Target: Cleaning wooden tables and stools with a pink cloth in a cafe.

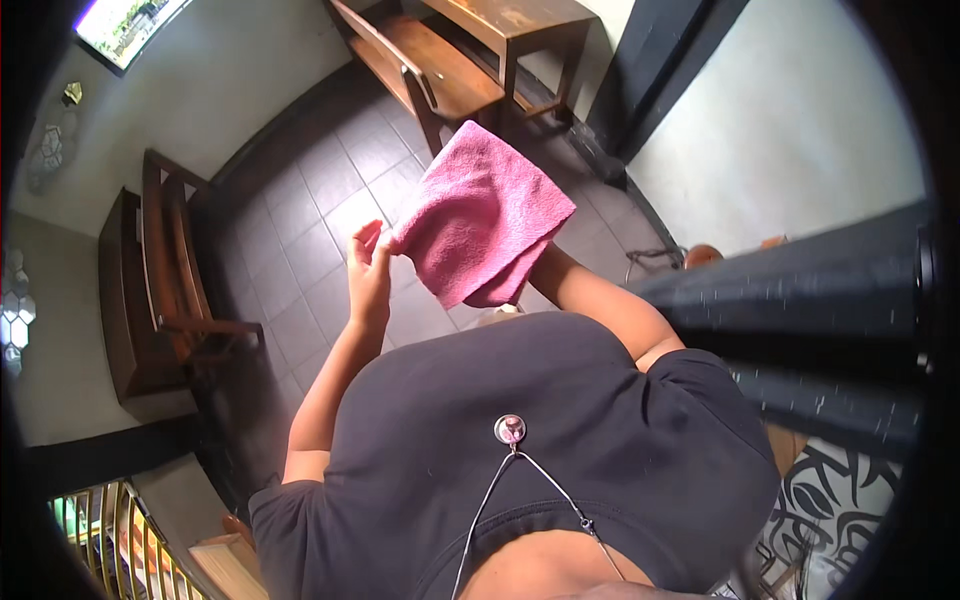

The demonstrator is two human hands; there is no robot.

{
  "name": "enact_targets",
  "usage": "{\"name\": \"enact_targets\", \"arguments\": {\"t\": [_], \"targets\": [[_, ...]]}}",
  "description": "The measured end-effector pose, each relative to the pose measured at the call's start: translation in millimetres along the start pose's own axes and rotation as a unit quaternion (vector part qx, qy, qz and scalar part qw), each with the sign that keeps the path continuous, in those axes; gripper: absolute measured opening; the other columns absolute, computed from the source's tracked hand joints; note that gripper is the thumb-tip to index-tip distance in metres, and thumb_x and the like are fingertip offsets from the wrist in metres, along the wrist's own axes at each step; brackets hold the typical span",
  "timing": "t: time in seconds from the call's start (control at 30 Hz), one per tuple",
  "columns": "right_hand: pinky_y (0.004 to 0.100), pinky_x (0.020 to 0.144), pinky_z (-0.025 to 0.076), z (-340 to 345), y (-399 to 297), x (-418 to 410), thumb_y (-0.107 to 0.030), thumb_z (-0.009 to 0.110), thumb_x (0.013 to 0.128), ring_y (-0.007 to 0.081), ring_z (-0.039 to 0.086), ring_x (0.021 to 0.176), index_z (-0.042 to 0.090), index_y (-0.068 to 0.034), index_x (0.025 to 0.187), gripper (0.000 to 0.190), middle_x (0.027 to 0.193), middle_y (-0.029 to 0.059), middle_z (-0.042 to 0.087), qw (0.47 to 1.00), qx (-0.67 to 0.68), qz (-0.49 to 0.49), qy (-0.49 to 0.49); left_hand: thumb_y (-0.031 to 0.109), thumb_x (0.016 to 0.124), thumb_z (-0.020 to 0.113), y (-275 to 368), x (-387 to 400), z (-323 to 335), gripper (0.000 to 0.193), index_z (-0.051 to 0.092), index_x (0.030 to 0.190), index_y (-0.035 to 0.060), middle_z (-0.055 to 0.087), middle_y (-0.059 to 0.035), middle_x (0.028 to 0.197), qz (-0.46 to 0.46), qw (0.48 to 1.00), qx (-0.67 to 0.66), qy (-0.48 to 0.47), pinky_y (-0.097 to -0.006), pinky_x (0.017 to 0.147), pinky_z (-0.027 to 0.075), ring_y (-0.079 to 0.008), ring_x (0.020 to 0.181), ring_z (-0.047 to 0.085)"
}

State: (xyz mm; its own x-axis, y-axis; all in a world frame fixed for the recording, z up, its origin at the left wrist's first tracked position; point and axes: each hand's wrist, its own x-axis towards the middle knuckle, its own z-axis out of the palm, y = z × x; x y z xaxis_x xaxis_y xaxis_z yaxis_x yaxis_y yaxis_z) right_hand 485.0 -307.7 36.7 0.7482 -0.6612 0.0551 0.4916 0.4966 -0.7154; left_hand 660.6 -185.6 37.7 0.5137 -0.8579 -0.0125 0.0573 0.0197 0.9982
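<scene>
A pink terry cloth [487, 210] is spread out in front of my chest, with a folded flap at its lower right corner. My left hand [371, 251] pinches the cloth's left edge between thumb and fingertips, the other fingers apart from it. My right forearm reaches up behind the cloth from the right; the right hand itself is hidden behind it, so its grip does not show.
A wooden bench [442, 71] and a wooden table [517, 19] stand ahead on the grey tiled floor [300, 247]. Another wooden bench [176, 255] is at the left wall. A dark, speckled surface [810, 270] lies close on the right. A lit screen [127, 26] hangs at the upper left.
</scene>
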Motion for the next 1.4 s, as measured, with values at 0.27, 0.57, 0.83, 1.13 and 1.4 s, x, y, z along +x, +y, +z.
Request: {"name": "enact_targets", "arguments": {"t": [0.27,0.57,0.83,1.13,1.4], "targets": [[0.0440,0.103,0.032,-54.9,-57.0,93.7,-0.046,0.028,0.094,0.0269,0.043,0.120,0.038,-0.010,0.132,0.053,0.131,0.0118,0.044,0.974,0.218,-0.053,-0.026,0.028,0.061,0.079,35.0,90.2,87.4,0.053,0.058,0.108,0.0133,0.048,-0.0100,0.115,0.295,0.877,0.367,-0.093,-0.0433,0.096,0.032,-0.0299,0.112,0.042],[0.0406,0.104,0.031,-175.0,-129.1,100.3,-0.044,0.038,0.092,0.0246,0.045,0.116,0.041,-0.010,0.128,0.050,0.126,0.0091,0.048,0.929,0.241,-0.250,0.126,0.020,0.070,0.068,20.5,241.4,224.1,0.020,0.063,0.089,0.0198,0.055,0.0024,0.117,0.487,0.712,0.356,-0.359,-0.0581,0.104,0.001,-0.0222,0.124,0.040],[0.0388,0.103,0.032,-249.3,-135.6,86.9,-0.054,0.040,0.088,0.0260,0.042,0.118,0.034,-0.009,0.133,0.064,0.130,0.0109,0.043,0.785,0.007,-0.381,0.488,0.004,0.078,0.060,4.3,322.5,343.8,0.018,0.053,0.095,0.0008,0.046,-0.0185,0.130,0.363,0.497,0.059,-0.786,-0.0431,0.103,0.032,-0.0380,0.124,0.040],[0.0477,0.098,0.039,-284.3,-83.9,25.1,-0.062,0.034,0.087,0.0318,0.047,0.116,0.034,-0.010,0.133,0.070,0.127,0.0145,0.046,0.626,0.153,-0.615,0.455,0.026,0.087,0.054,-50.0,310.5,465.2,0.033,0.054,0.114,0.0070,0.052,-0.0163,0.124,0.319,0.265,0.044,-0.909,-0.0413,0.102,0.031,-0.0321,0.122,0.043],[0.0385,0.099,0.040,-289.6,-78.4,-41.9,-0.055,0.027,0.092,0.0252,0.047,0.115,0.036,-0.011,0.130,0.059,0.126,0.0100,0.047,0.539,-0.087,-0.555,0.627,0.030,0.088,0.053,-83.4,269.3,549.0,0.039,0.052,0.116,0.0031,0.056,-0.0142,0.116,0.284,0.298,0.052,-0.910,-0.0348,0.098,0.036,-0.0262,0.116,0.049]]}}
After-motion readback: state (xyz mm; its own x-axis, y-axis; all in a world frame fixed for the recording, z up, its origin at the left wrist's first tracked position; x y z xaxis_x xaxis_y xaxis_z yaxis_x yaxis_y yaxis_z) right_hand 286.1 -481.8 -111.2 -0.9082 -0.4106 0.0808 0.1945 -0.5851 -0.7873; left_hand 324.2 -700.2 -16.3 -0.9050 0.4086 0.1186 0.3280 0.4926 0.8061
